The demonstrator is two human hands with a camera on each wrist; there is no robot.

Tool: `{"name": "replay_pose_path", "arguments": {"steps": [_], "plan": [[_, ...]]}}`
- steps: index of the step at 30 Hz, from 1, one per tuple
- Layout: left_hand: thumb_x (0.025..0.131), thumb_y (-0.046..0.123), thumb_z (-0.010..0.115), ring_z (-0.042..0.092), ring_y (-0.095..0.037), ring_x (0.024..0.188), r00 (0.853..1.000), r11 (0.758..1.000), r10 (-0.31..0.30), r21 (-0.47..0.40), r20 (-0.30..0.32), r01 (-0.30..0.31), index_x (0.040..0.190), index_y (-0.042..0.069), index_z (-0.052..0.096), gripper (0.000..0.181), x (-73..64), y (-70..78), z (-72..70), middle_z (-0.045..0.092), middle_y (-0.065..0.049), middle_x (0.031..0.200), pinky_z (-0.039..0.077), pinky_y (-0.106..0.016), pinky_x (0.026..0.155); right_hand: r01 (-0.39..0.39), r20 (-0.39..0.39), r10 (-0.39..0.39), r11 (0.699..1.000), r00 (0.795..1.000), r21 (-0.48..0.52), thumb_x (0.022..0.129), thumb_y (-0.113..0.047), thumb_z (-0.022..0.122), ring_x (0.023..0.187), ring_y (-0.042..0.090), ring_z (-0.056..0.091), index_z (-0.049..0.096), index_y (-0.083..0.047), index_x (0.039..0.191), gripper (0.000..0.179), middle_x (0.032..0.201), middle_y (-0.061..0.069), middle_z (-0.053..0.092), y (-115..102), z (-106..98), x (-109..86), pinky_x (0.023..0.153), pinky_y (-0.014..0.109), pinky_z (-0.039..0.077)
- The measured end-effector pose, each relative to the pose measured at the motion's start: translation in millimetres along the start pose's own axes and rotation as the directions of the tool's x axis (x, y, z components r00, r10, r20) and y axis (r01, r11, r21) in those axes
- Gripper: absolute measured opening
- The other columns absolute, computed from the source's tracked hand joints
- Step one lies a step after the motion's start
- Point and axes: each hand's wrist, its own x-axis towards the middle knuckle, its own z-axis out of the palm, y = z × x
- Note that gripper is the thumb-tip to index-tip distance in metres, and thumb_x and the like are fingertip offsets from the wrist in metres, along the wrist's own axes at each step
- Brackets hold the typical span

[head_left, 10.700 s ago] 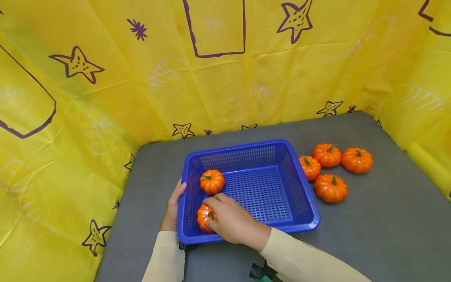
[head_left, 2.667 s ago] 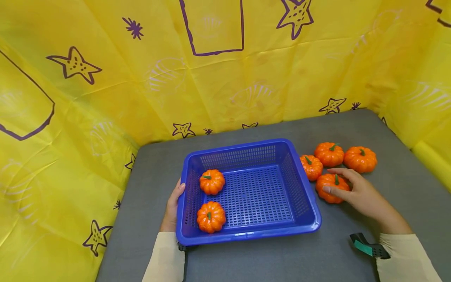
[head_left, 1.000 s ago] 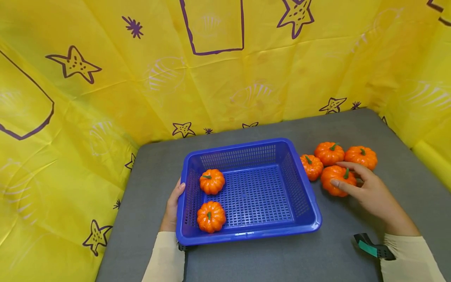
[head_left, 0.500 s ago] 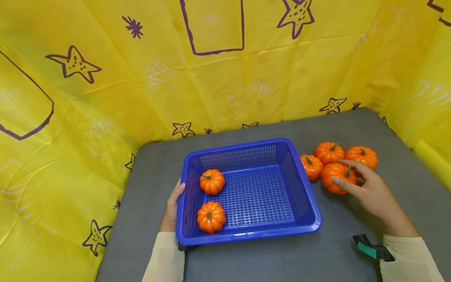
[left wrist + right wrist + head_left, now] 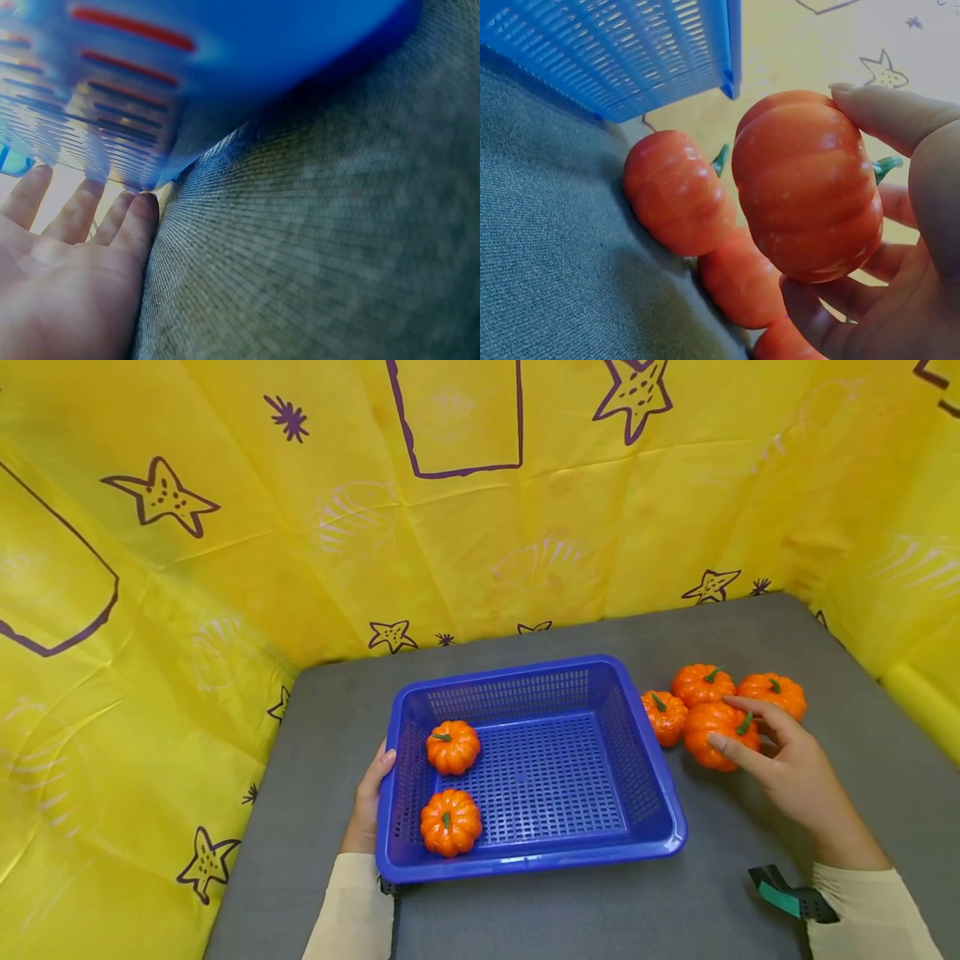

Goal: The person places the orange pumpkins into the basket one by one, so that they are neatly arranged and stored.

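My right hand point(image 5: 795, 764) grips a small orange pumpkin point(image 5: 712, 735) right of the basket, thumb on one side and fingers on the other. In the right wrist view this pumpkin point(image 5: 806, 187) hangs off the cloth, its green stem toward the palm. My left hand point(image 5: 369, 797) rests against the left side of a blue plastic basket point(image 5: 532, 863), with one fingertip on the rim. Its fingers point(image 5: 75, 214) look straight in the left wrist view, tips at the slotted wall. Two pumpkins, a rear one point(image 5: 453, 747) and a front one point(image 5: 451, 823), sit in the basket's left part.
Beyond the held pumpkin, three more stand close together: a near-basket pumpkin point(image 5: 663, 718), a back pumpkin point(image 5: 702, 683) and a right-hand pumpkin point(image 5: 780, 692). Grey cloth point(image 5: 600, 918) covers the table. Yellow patterned curtains point(image 5: 465, 552) enclose its back and sides.
Earlier my right hand was on the front pumpkin inside the basket. It let go, moved right, gripped another pumpkin and raised it slightly, tilting its stem rightward. My left hand stayed put.
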Motion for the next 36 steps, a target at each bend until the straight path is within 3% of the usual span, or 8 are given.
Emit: {"name": "replay_pose_path", "arguments": {"steps": [5,14,26,36], "plan": [[0.111,0.036,0.039,0.058,-0.027,0.132,1.0,1.0,0.024,0.017,0.01,-0.024,0.174,0.021,0.02,0.067,0.5,-0.6,-0.3,0.047,-0.014,0.159,0.05,-0.044,0.11,-0.005,-0.005,0.005,1.0,1.0,0.019,0.1,-0.011,0.081,0.108,-0.002,0.057,0.059,-0.005,0.153,0.058,0.135,-0.017,0.055,-2.2,1.2,-0.8,0.083,0.007,0.045],[0.111,0.04,0.043,0.054,-0.031,0.139,1.0,1.0,-0.01,0.013,-0.016,0.01,0.174,0.026,0.021,0.068,-2.0,0.5,0.3,0.036,-0.016,0.168,0.047,-0.047,0.114,0.016,-0.027,-0.015,0.999,1.0,0.05,0.098,-0.007,0.081,0.11,-0.001,0.057,0.06,-0.004,0.152,0.058,0.137,-0.019,0.056,-9.4,3.7,-1.8,0.086,0.007,0.045],[0.112,0.038,0.04,0.054,-0.029,0.138,1.0,1.0,-0.003,0.008,0.005,0.003,0.174,0.026,0.021,0.067,-2.5,0.9,0.3,0.037,-0.016,0.168,0.047,-0.047,0.114,0.129,-0.046,-0.125,0.986,0.991,0.101,0.094,0.006,0.08,0.106,0.003,0.063,0.062,-0.004,0.15,0.059,0.139,-0.014,0.062,-26.7,6.2,0.8,0.087,0.01,0.049],[0.111,0.039,0.041,0.052,-0.032,0.14,1.0,1.0,-0.023,0.012,-0.019,0.023,0.174,0.028,0.022,0.067,-3.2,2.0,1.9,0.036,-0.015,0.169,0.046,-0.049,0.114,0.173,-0.035,-0.171,0.981,0.985,0.086,0.092,0.008,0.081,0.097,0.007,0.063,0.062,0.0,0.148,0.06,0.129,-0.012,0.064,-42.6,8.4,2.9,0.086,0.01,0.048]]}}
